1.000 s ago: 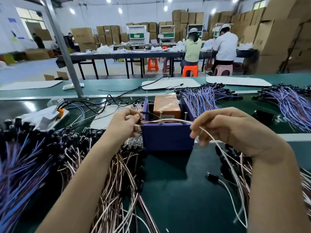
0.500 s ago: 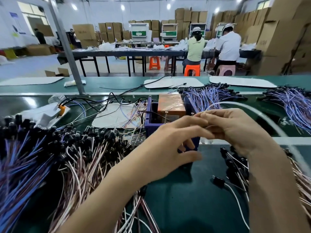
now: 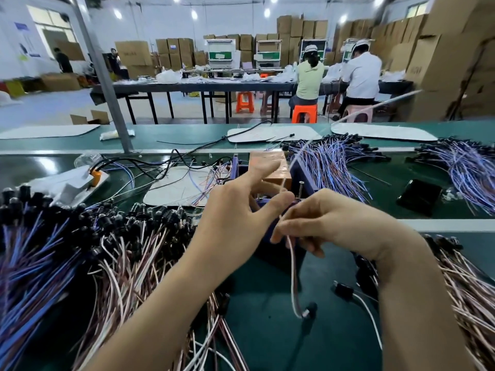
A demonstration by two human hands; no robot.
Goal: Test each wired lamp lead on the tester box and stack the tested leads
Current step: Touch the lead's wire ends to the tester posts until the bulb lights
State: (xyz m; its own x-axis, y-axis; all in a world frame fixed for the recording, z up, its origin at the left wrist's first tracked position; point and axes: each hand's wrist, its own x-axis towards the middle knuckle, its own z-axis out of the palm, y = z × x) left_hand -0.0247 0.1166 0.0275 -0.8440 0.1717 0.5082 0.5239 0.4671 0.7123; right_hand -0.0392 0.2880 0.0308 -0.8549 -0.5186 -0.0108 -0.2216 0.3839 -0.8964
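Pink-and-white wire: 1 lead (image 3: 292, 277) in hand, pinched between curled fingers of right hand (image 3: 334, 223). Hanging toward 6 o'clock, black lamp head (image 3: 308, 311) dangling just above green belt (image 3: 267, 330). Upper end lost between the 2 hands, just short of tester box (image 3: 306, 178) at 12 o'clock.

Left hand (image 3: 235, 212): forefinger straight toward 1 o'clock, thumb out, tip against right fingertips; other fingers hidden. Cannot tell whether clamped on the bare wire ends or apart.

Found 2 upright pins (image 3: 301, 190) on box rim, just beyond the thumb. Contact with pins not visible.

Risks, as judged:
- Missed or partial touch on pins, from wire ends hidden behind thumb and 2 hands crowding 1 spot. False fail as result.
- Both ends bridged onto 1 pin, from ends held too close together.
- Lamp head snagged in loose wires on lift, from hanging low beside 4 o'clock heap (image 3: 468, 290); clump dragged along.
- Tested and untested mixed: 8 o'clock heap (image 3: 128, 263) and 4 o'clock heap near-identical in colour. Wrong drop likely on hasty release.
- Blurred pale strand (image 3: 375, 105) arcing toward 1 o'clock, unclear whether same lead. Tangle with blue bundle (image 3: 334, 167) possible.
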